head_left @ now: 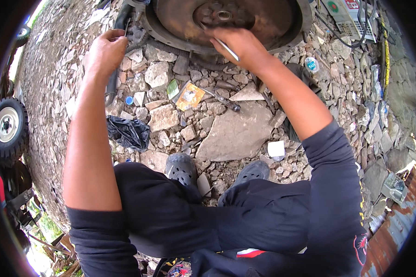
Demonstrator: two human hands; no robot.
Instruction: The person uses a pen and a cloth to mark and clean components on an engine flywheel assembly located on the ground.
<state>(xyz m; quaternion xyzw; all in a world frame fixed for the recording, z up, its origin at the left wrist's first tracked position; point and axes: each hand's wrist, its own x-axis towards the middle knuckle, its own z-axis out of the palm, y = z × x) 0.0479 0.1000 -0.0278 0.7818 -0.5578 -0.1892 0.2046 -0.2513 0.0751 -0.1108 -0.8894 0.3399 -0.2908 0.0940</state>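
Observation:
At the top of the view stands a large rusty brown flywheel [178, 23] inside a dark round housing [305, 21], with a ring of bolts around its hub [224, 15]. My right hand [240, 46] is closed around a slim silver metal tool [227, 50] in front of the flywheel. One end of the tool sticks out below my palm; its other end is hidden near the bolts. Left of the housing, my left hand [107, 51] has its fingers pinched together beside a dark hose [121, 23]. A thin dark sliver shows at those fingertips, too small to name.
Loose stones and a large flat stone [238, 131] cover the ground before my shoes [181, 169]. A black plastic bag [128, 132], a yellow packet [189, 96] and a dark metal part [226, 100] lie there. A wheel [8, 125] stands left; rusty corrugated sheet [393, 231] lies right.

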